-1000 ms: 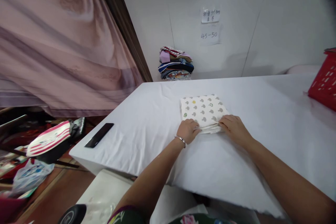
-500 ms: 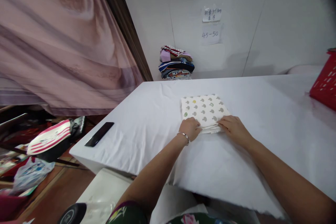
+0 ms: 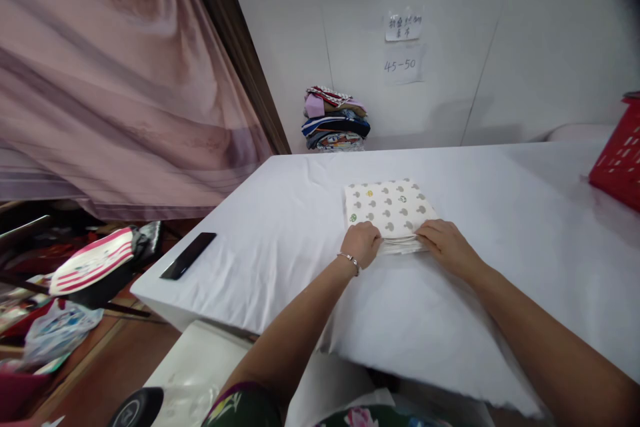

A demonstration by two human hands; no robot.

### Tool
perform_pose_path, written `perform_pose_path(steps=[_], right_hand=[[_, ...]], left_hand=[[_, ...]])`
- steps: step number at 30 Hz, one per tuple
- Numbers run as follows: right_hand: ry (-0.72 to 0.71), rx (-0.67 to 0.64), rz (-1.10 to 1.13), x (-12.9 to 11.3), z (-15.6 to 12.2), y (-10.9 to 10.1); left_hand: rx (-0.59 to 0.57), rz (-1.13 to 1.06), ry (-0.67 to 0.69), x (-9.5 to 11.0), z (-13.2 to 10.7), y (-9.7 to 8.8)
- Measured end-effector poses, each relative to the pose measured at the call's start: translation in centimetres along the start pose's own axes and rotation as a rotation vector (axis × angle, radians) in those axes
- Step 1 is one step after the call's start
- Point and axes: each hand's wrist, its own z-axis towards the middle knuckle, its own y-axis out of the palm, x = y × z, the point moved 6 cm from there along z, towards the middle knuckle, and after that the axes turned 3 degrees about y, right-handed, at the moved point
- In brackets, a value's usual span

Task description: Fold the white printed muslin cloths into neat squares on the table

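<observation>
A folded white cloth printed with grey mushroom shapes lies flat on the white-covered table. Its stacked layers show along the near edge. My left hand, with a silver bracelet at the wrist, pinches the near left corner. At the near right corner, my right hand grips the cloth's edge between thumb and fingers. Both fingertips are partly hidden from above.
A black phone lies at the table's left edge. Folded fabrics are stacked by the wall beyond the far edge. A red basket stands at the right. A pink curtain hangs on the left.
My left fingers have curled in a little tighter at the cloth's near left corner. The cloth and my right hand are almost where they were.
</observation>
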Motion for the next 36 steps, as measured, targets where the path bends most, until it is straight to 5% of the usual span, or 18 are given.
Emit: perform_pose_path(steps=[4, 10, 20, 31, 36], right_hand=[[-0.012, 0.037, -0.004, -0.2, 0.0, -0.5], [-0.037, -0.035, 0.02, -0.6, 0.1, -0.6], [-0.083, -0.218, 0.06, -0.5, 0.2, -0.4], [-0.053, -0.027, 0.067, -0.3, 0.0, -0.4], [-0.063, -0.161, 0.066, -0.4, 0.1, 0.2]], left_hand=[[0.114, 0.126, 0.109, 0.7, -0.9, -0.5], [0.112, 0.209, 0.183, 0.5, -1.8, 0.7], [0.02, 0.191, 0.197, 0.4, -1.9, 1.5], [0.029, 0.221, 0.136, 0.1, -2.1, 0.6], [0.02, 0.159, 0.127, -0.1, -2.9, 1.0]])
